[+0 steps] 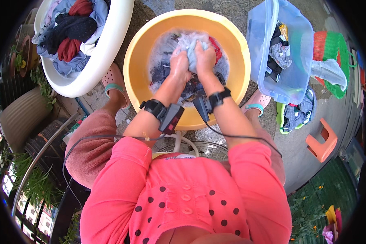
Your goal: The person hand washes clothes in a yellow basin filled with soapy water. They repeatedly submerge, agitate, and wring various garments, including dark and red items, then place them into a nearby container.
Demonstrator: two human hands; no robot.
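A large yellow plastic basin stands before me, holding soapy water and wet clothes. My left hand and my right hand are close together over its middle. Both grip a bunched, light blue wet cloth between them. White suds and pale fabric lie just beyond the fingers. A red garment shows to the right of my right hand. Dark clothes lie in the water beside and below my left hand; what lies under my hands is hidden.
A white tub of clothes stands left, a translucent blue bin with clothes right. Behind the bin is a red-green woven basket. Farther right are a small green basin of clothes and an orange plastic stool. Cables hang from my wrist devices.
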